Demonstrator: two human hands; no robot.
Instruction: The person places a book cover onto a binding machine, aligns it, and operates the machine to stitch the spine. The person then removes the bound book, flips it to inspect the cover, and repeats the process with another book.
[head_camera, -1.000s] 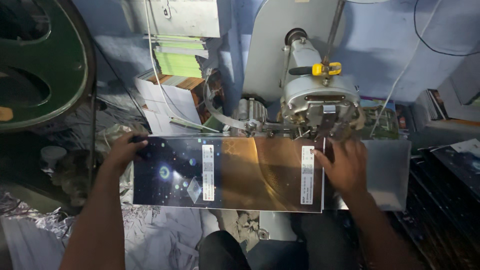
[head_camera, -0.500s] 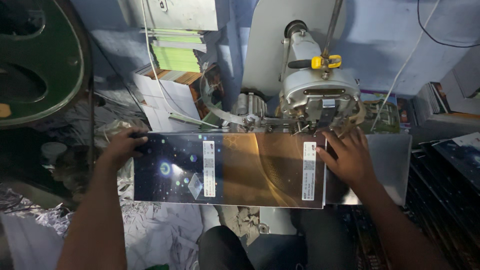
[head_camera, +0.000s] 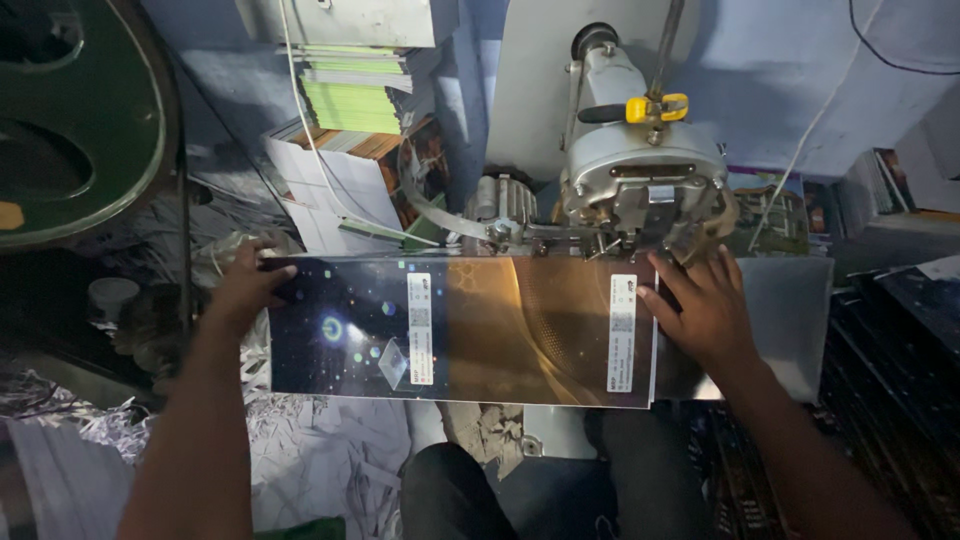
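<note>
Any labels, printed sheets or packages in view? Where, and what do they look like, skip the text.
Glossy printed cover sheet: flat under the machine, dark blue left, amber right, left hand and right hand on its ends.
White label strip: upright, left of centre.
Second white strip: near right edge.
Green-edged booklet stack: top, behind.

A grey metal machine table (head_camera: 790, 300) carries a wide glossy printed sheet (head_camera: 470, 330), dark at one end and amber at the other, lying flat across it. The grey stitching head (head_camera: 640, 170) stands at the sheet's far edge. Below the sheet's near edge, paper trimmings (head_camera: 300, 450) litter the floor (head_camera: 60, 470).
</note>
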